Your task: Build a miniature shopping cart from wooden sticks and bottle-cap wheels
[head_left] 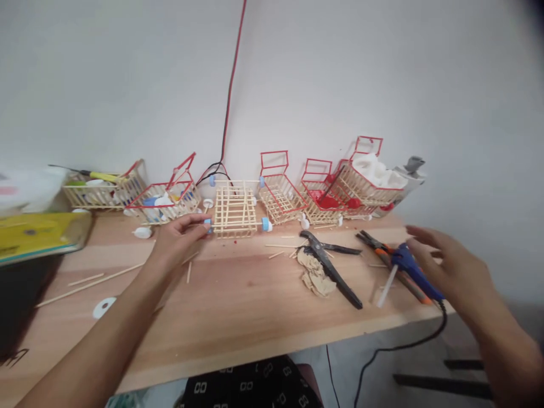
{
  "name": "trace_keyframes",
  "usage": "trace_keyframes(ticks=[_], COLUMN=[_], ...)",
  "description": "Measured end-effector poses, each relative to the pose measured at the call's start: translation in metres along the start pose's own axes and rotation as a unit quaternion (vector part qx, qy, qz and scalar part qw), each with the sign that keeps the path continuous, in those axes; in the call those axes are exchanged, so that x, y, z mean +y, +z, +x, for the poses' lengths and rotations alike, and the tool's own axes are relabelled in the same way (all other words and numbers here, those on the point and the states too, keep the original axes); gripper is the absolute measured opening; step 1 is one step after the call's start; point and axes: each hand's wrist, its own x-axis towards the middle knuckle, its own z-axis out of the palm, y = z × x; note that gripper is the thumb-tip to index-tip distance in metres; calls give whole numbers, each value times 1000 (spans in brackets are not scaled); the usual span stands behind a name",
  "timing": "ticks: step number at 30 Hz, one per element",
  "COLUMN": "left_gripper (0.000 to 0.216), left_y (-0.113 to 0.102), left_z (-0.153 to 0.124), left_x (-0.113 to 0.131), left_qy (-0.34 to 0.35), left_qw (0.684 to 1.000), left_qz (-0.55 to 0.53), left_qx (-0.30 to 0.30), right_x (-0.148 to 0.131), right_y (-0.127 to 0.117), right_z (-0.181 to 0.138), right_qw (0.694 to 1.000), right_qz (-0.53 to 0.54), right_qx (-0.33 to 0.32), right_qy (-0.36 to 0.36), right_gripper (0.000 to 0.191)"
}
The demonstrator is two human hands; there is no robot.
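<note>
My left hand [181, 235] reaches to a small cart frame of wooden sticks [234, 211] that stands on the wooden table [238, 317]. Its fingertips pinch at the blue wheel on the frame's near left corner. My right hand [446, 260] hovers with fingers spread just above and to the right of a blue glue gun [414, 273]. That gun lies near the table's right edge with a white glue stick in its back. The right hand holds nothing.
Several stick carts with red frames [278, 190] line the wall, one holding white material [376, 170]. Black scissors [329, 263], orange-handled pliers [385, 258], crumpled paper [314, 275], loose sticks [91, 282], a yellow box [38, 232] and a red cable [232, 85] are also here.
</note>
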Motion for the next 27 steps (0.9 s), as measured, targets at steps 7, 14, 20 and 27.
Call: trace_keyframes(ticks=[7,14,20,27], left_gripper=[37,36,37,33], left_y=[0,-3,-2,-1], left_z=[-3,-1,-1,-2], left_x=[5,1,2,3], left_qy=[1,11,7,13], left_qw=[1000,1000,1000,1000], left_qz=[0,10,12,23], left_qx=[-9,-13,-11,-4], right_x=[-175,-208,-205,-205], right_y=[57,116,129,134], right_z=[9,14,15,15], right_qw=[935,923,921,914], right_qz=[260,297,298,320], right_qx=[-146,-171,-165,-164], right_qy=[-190,-176,-188,-188], right_gripper=[38,29,25,23])
